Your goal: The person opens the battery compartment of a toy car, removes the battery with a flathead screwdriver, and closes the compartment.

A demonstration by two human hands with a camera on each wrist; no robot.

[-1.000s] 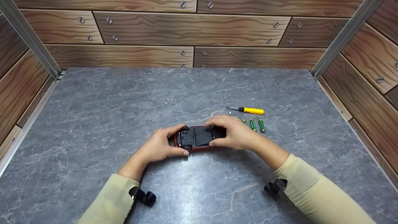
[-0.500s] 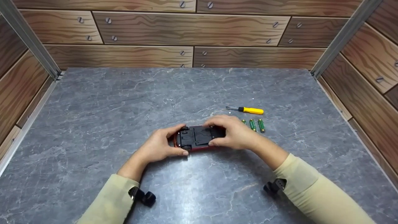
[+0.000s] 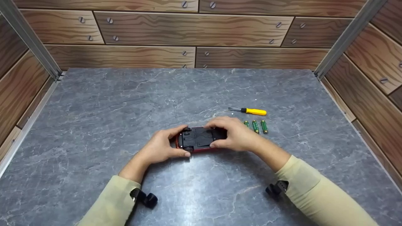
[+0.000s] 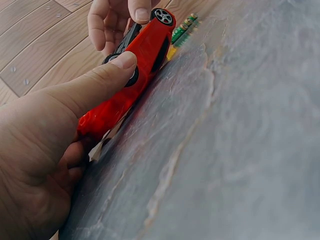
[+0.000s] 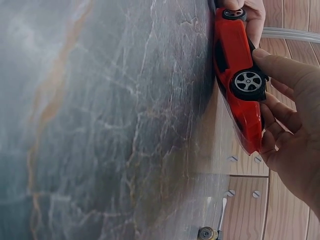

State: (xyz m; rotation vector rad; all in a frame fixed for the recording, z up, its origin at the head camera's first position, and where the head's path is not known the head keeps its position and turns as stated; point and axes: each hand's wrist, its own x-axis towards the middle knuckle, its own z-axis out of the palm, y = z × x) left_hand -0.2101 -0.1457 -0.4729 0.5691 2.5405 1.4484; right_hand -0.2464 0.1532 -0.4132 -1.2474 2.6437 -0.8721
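A red toy car (image 5: 237, 60) lies upside down on the grey table, its black underside facing up. My left hand (image 3: 161, 146) grips the car's left end, thumb on the near side by a wheel and fingers on the far side. At the other end, my right hand (image 3: 234, 133) pinches a flat black battery cover (image 3: 203, 137) on the underside, with the thumb near and the fingertips across from it. The cover looks nearly level with the underside; whether it is fully seated I cannot tell. My right palm hides the car's right end from above.
Three green batteries (image 3: 255, 126) lie beyond my right hand. Behind them is a yellow-handled screwdriver (image 3: 256, 111), with a tiny bright speck (image 3: 232, 113) near its tip. Wood-patterned walls (image 3: 194, 29) bound the table at the back and sides.
My right hand has shifted slightly left, and the battery cover with it; the cover's near edge looks less raised. The left hand and car have stayed put.
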